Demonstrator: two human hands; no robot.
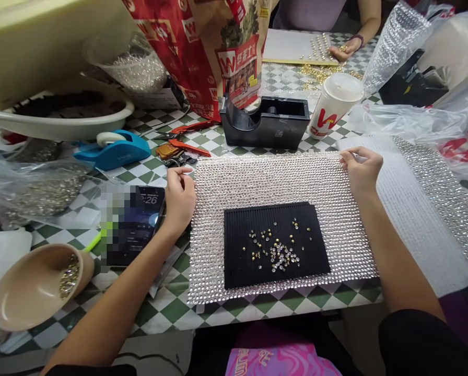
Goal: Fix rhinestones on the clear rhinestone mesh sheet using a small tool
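- The left hand (pixel 179 197) pinches the far left corner of the rhinestone mesh sheet (pixel 273 180); thumb and fingers are curled narrow on the edge, which looks like a way of pinning that side flat.
- The right hand (pixel 361 169) does the same at the far right corner, fingertips closed tight on the rim, so the sheet is stretched between both hands and lies smooth.
- The sheet lies flat on the checked tablecloth (pixel 167 308) straight in front of the person, its long axis running left to right and its near edge close to the table's front.
- A black ridged sorting tray (pixel 237 261) rests on the near half of the sheet, its long side parallel to the sheet's, its grooves running toward and away from the person. Loose rhinestones (pixel 281 253) lie scattered on it, thickest at the middle.
- A second white mesh strip (pixel 414 219) lies just right of the sheet, passing under the right forearm.
- Left of the left hand lies a phone (pixel 140 222), touching the wrist or nearly so; farther left, a beige scoop (pixel 30 292) holds studs.
- Beyond the sheet stand a black tape dispenser (pixel 265 122), a lidded paper cup (pixel 334 104) and a blue tape dispenser (pixel 114 149).
- Across the table another person's hand (pixel 346 50) rests among gold studs.
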